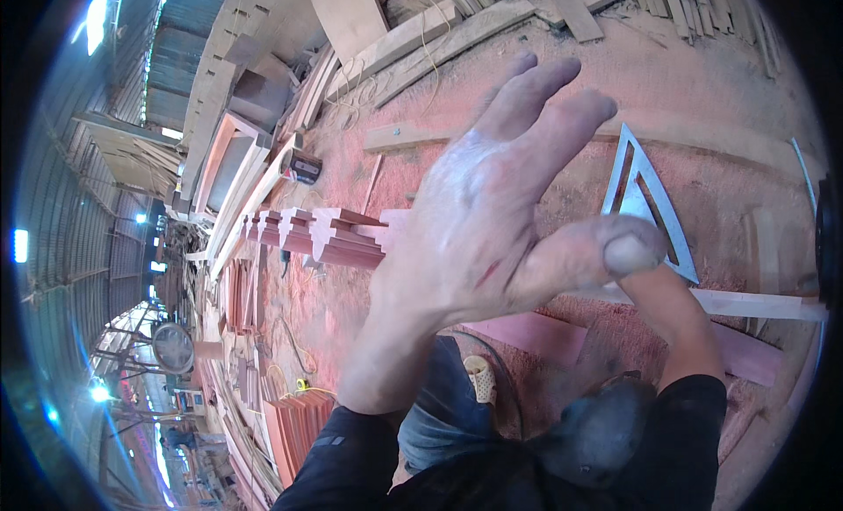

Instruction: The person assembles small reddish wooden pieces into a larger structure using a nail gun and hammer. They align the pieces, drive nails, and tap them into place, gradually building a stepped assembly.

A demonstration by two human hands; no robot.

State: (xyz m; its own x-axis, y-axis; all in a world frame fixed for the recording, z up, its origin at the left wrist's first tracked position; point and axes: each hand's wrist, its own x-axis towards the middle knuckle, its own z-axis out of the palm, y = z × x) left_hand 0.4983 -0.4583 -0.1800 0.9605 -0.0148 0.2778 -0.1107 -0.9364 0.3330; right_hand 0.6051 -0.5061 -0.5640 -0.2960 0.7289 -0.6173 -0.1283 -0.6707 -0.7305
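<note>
My left hand (pixel 479 208) is raised close in the middle of the view, with its fingers stretched out, its thumb apart and nothing in it. The thumb and palm cover much of what lies beyond. My right forearm (pixel 680 331) reaches up from the lower right; its hand is hidden behind my left thumb. Near there lies a metal triangular set square (pixel 669 217) with slots. A pale straight strip (pixel 755 305) runs to the right from beside my right wrist. Left of my left hand, several notched reddish wooden pieces (pixel 338 239) lie side by side.
Pink sawdust covers the floor (pixel 307 309). A long timber (pixel 408 135) crosses beyond my hand. Reddish boards (pixel 531 334) lie before my legs. A stack of reddish slats (pixel 299 432) stands lower left, planks (pixel 408 41) at the far side, a round fan (pixel 173 347) at left.
</note>
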